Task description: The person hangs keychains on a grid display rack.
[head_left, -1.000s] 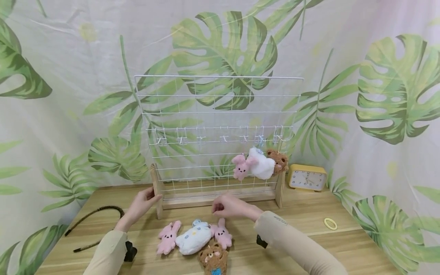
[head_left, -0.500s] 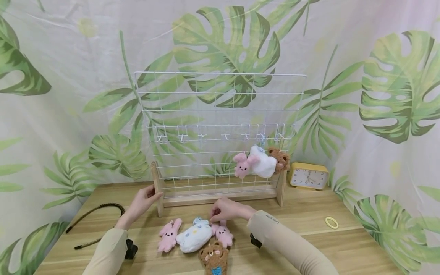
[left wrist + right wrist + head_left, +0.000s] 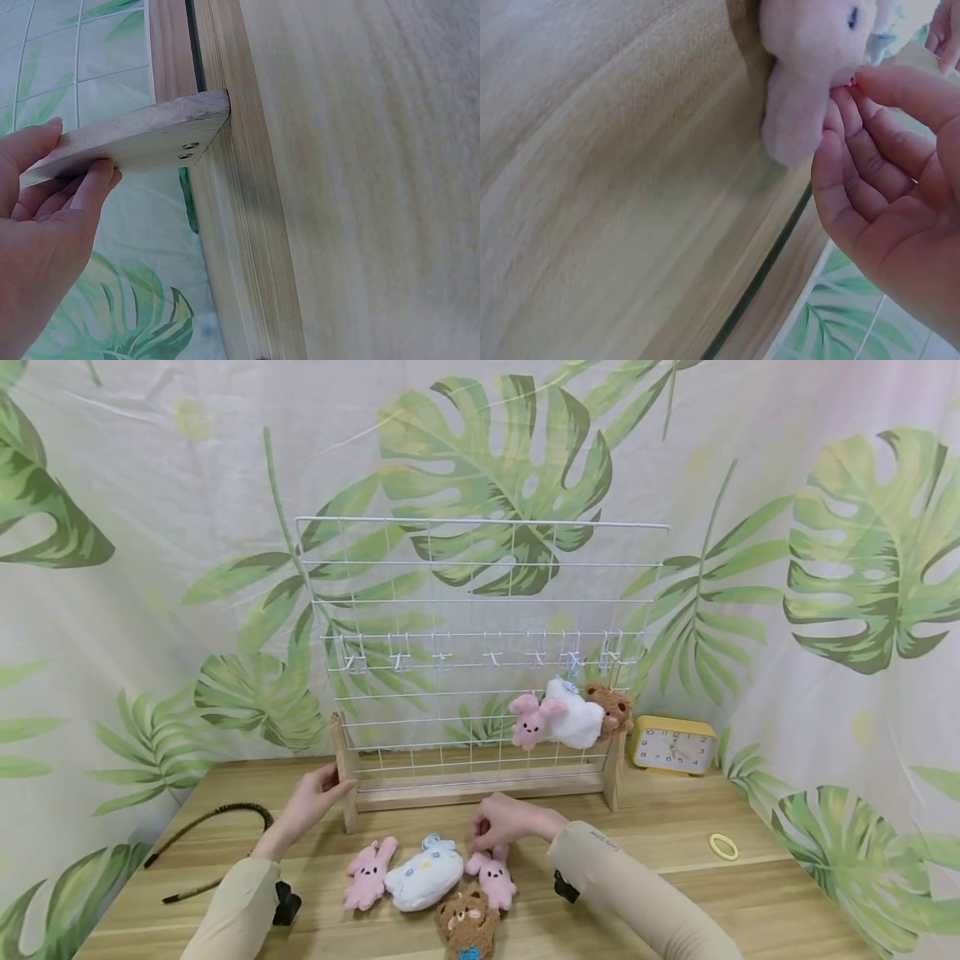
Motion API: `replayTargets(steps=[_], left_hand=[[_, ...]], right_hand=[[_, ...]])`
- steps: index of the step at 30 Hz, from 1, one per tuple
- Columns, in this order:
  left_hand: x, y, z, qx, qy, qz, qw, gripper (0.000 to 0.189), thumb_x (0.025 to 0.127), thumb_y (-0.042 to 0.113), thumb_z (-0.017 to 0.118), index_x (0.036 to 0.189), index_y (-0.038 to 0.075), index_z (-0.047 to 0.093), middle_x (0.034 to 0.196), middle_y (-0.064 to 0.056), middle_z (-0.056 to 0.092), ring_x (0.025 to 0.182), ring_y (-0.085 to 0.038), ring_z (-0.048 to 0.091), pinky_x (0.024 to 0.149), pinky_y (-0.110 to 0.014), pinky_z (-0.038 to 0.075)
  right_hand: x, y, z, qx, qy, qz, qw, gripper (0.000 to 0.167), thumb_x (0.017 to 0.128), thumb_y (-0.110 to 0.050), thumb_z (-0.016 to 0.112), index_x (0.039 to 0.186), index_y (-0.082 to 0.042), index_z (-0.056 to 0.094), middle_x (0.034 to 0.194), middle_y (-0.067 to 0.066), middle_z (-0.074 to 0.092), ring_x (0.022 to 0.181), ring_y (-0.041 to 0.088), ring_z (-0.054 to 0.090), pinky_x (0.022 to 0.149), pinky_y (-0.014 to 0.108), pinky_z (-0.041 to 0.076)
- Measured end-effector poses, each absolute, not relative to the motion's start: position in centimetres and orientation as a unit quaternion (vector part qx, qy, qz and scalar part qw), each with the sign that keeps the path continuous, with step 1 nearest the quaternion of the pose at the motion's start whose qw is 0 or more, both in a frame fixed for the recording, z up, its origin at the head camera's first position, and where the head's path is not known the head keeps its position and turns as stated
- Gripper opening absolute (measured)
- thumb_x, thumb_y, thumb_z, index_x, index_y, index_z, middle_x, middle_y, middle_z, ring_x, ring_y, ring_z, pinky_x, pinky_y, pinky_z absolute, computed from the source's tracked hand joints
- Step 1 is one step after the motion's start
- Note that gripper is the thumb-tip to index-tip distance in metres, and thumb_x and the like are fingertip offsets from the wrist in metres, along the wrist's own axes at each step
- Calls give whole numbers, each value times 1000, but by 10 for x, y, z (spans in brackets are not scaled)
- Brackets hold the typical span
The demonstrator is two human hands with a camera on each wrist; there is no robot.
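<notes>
My left hand [image 3: 311, 806] grips the wooden side post [image 3: 150, 135] of the white wire grid rack [image 3: 480, 632], thumb on one face and fingers on the other. With thumb and fingertips, my right hand [image 3: 510, 821] pinches the top of the head of a pink bunny plush [image 3: 495, 878]; in the right wrist view the bunny's ear [image 3: 791, 120] lies beside the fingers. Left of it on the table lie a white plush [image 3: 426, 878] with a blue loop and another pink bunny [image 3: 369, 875]. A brown bear plush [image 3: 467, 922] lies in front, touching the held bunny.
Several white hooks line the rack. From those at the right hang a pink bunny [image 3: 528, 724], a white plush [image 3: 573, 717] and a brown bear [image 3: 609, 710]. A yellow clock [image 3: 672, 745], a yellow ring [image 3: 723, 847] and a dark headband [image 3: 217, 814] are on the table.
My right hand has come down to the bunny, pinched it, and shifted it slightly to the right. My left hand stays on the post.
</notes>
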State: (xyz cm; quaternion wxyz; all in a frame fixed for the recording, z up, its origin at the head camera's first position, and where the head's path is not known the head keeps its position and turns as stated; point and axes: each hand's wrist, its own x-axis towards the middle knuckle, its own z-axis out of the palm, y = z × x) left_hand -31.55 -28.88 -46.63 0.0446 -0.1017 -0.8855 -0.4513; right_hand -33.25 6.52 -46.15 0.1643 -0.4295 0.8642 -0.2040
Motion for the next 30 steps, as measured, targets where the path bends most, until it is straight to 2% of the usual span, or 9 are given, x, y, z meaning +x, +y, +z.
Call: replayTargets(steps=[5,9,13,20,30], left_hand=[[-316,-288,-467,-102,-886,-451,47,51,104,21,53,141,-13,44,131,-32,59,120,-42,60,91,-37,56],[-316,-288,-467,-105,-884,-453,47,51,104,20,53,141,-14,44,131,-33,59,120,-42,60,90,-34,56],[-317,-289,-468,-108,-881,-458,48,52,104,20,53,142,-14,42,132,-33,58,121,-43,60,91,-33,56],[-318,-290,-468,-105,-883,-455,44,54,104,22,53,143,-13,42,132,-33,58,121,-42,60,91,-36,56],[-318,-290,-469,-101,-882,-458,41,54,104,21,53,144,-13,40,135,-34,56,123,-43,58,94,-39,55]], right_hand=[[-328,79,-449,-406,870,-231,159,9,86,-10,70,78,-12,73,67,-9,64,56,-4,48,53,12,42],[-322,94,-431,-392,876,-247,134,7,87,-11,70,80,-12,72,73,-7,65,64,-2,52,59,15,46],[-319,107,-411,-404,875,-259,68,6,87,-11,70,82,-9,72,77,-2,70,66,-3,56,64,15,51],[-317,117,-362,-408,860,-295,-79,3,87,-8,71,85,-6,71,76,3,71,65,0,57,61,16,53],[-307,110,-275,-386,844,-317,-192,7,93,-10,68,88,-6,72,81,6,73,71,11,67,66,22,57]])
